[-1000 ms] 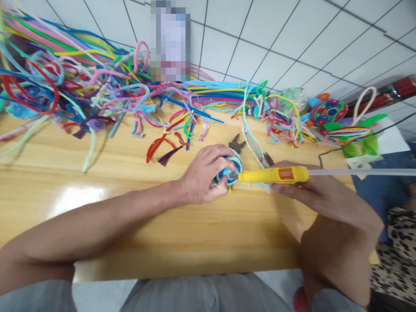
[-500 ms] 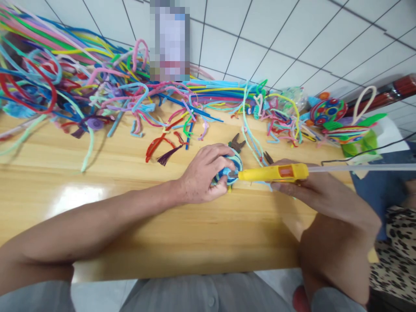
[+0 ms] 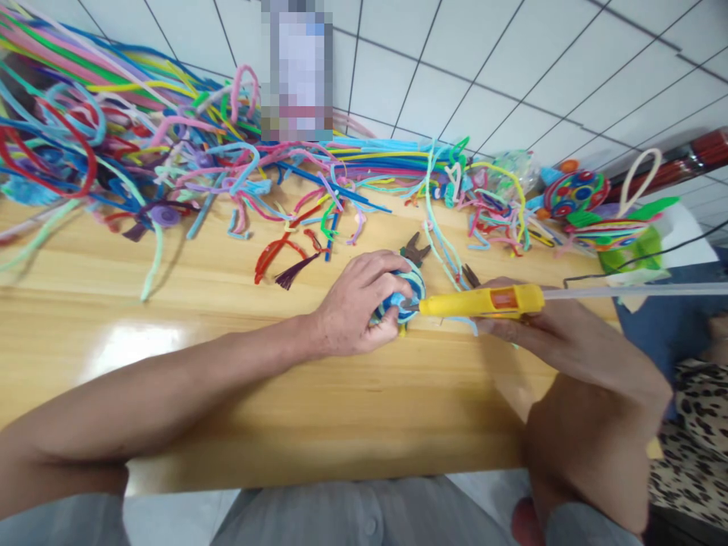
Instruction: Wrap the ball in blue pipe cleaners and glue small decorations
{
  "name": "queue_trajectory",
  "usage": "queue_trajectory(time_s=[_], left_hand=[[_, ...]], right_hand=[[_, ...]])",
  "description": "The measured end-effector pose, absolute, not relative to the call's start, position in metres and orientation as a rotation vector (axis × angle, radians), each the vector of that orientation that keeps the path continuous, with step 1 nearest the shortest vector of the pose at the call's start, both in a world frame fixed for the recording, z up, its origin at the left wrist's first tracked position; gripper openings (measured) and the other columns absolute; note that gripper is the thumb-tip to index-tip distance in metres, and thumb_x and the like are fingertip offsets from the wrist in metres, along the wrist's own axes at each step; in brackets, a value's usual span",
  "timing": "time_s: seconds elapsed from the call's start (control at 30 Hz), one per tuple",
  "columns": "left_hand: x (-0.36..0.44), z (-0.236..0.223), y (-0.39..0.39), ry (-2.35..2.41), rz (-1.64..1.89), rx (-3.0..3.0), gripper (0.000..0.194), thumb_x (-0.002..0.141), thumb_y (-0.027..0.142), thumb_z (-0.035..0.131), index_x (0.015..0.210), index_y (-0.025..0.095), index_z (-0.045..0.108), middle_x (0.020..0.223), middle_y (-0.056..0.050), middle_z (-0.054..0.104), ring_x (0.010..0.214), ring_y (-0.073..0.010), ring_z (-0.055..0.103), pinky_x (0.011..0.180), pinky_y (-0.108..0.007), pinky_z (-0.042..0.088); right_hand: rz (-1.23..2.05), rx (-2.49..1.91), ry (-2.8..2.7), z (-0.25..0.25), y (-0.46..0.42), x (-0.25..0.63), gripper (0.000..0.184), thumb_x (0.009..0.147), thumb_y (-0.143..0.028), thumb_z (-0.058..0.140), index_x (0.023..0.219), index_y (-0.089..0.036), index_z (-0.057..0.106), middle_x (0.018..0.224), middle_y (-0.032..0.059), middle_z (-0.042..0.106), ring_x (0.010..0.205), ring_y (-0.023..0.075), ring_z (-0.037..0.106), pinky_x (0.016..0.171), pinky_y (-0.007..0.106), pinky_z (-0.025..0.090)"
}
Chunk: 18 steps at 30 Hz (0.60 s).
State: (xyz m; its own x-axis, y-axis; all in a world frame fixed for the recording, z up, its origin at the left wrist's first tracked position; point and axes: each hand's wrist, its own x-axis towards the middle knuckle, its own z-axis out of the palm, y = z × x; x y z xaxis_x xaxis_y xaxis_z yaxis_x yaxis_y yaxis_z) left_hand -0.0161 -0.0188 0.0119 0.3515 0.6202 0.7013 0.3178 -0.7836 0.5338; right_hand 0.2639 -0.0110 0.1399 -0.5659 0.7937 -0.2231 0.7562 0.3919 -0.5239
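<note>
My left hand point(image 3: 369, 303) is closed around a round coil of blue and pale green pipe cleaners point(image 3: 418, 284) on the table. In my right hand point(image 3: 546, 330) is a yellow hot glue gun point(image 3: 463, 301), with a clear glue stick point(image 3: 626, 290) running out of its back. The gun's nozzle reaches the light blue middle of the coil, close to my left fingertips. Just behind the coil lie the dark jaws of a pair of pliers point(image 3: 417, 250). A second dark tool tip point(image 3: 470, 275) shows behind the gun; its handle is hidden.
Tangled pipe cleaners point(image 3: 187, 163) heap along the back and left of the wooden table point(image 3: 273, 409). A purple tassel point(image 3: 296, 271) lies left of my hand. Colourful finished ornaments point(image 3: 577, 193) stand back right, near a black cord point(image 3: 642, 265). Someone in leopard print point(image 3: 688, 432) is at the right.
The glue gun and my right hand have shifted very slightly to the right. My left hand stays in place on the coil.
</note>
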Motion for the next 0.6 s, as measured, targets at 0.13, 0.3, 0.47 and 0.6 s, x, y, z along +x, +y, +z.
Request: queue_trajectory(time_s=[0.13, 0.3, 0.47, 0.6], left_hand=[[-0.0163, 0.0131, -0.0186, 0.819, 1.409, 2.311, 0.029, 0.084, 0.017, 0.06, 0.112, 0.023, 0.057, 0.127, -0.013, 0.065, 0.124, -0.0284, 0.062, 0.107, -0.05, 0.052], [-0.0164, 0.0145, -0.0187, 0.819, 1.408, 2.309, 0.029, 0.084, 0.016, 0.06, 0.111, 0.024, 0.057, 0.127, -0.013, 0.066, 0.124, -0.0283, 0.062, 0.108, -0.051, 0.052], [-0.0162, 0.0137, -0.0188, 0.822, 1.407, 2.303, 0.029, 0.083, 0.016, 0.059, 0.111, 0.024, 0.058, 0.127, -0.013, 0.066, 0.124, -0.0282, 0.062, 0.108, -0.051, 0.052], [-0.0161, 0.0129, -0.0185, 0.825, 1.412, 2.306, 0.028, 0.084, 0.018, 0.059, 0.111, 0.024, 0.057, 0.127, -0.012, 0.066, 0.124, -0.0278, 0.062, 0.108, -0.051, 0.051]], right_hand=[[0.925, -1.429, -2.558, 0.1378, -0.0117, 0.2648, 0.054, 0.101, -0.07, 0.051, 0.098, -0.021, 0.073, 0.088, 0.0042, 0.073, 0.077, 0.0238, 0.069, 0.069, 0.034, 0.054], [0.941, -1.488, -2.547, 0.1383, -0.0129, 0.2638, 0.059, 0.1, -0.074, 0.049, 0.095, -0.021, 0.073, 0.087, 0.0044, 0.074, 0.074, 0.0236, 0.068, 0.066, 0.033, 0.052], [0.92, -1.543, -2.54, 0.14, -0.0131, 0.2636, 0.062, 0.098, -0.077, 0.048, 0.093, -0.021, 0.074, 0.081, 0.0036, 0.073, 0.069, 0.0234, 0.067, 0.062, 0.033, 0.051], [0.903, -1.556, -2.562, 0.1391, -0.0121, 0.2659, 0.064, 0.098, -0.078, 0.047, 0.094, -0.021, 0.074, 0.079, 0.0036, 0.073, 0.068, 0.0236, 0.067, 0.06, 0.033, 0.051]])
